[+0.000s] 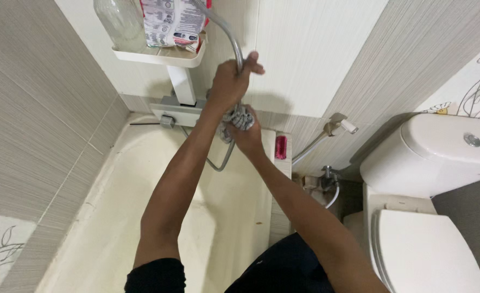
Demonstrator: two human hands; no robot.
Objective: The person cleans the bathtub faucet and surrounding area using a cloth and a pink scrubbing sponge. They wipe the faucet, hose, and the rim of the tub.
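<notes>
Your hands are both up at the wall end of the bathtub (142, 217): your left hand (230, 82) is closed in a fist around the metal shower hose (238, 50), thumb lifted, and your right hand (246, 135) just below it is closed on a bunched grey cloth (239, 116) that is pressed against the same hose. The hose runs down from above the frame, passes through your left fist, goes behind the cloth and loops out below it over the tub, close to the mixer tap (175, 111) on the wall. Judge the hose as light, smooth and probably slippery, and flexible rather than stiff, so it will swing or kink if you hold it at one point only; a grip above the cloth, as your left hand has it, looks like the place to steady it. The cloth looks soft and limp, and it wraps best when gathered in the whole palm. Overhead, a white shelf (161, 56) carries a clear bottle (121, 24) and a printed pouch (174, 21), near enough that a tugged hose could knock them. To your right stands a white toilet (430, 217), well apart, and a pink brush (280, 147) lies on the tub's ledge.
</notes>
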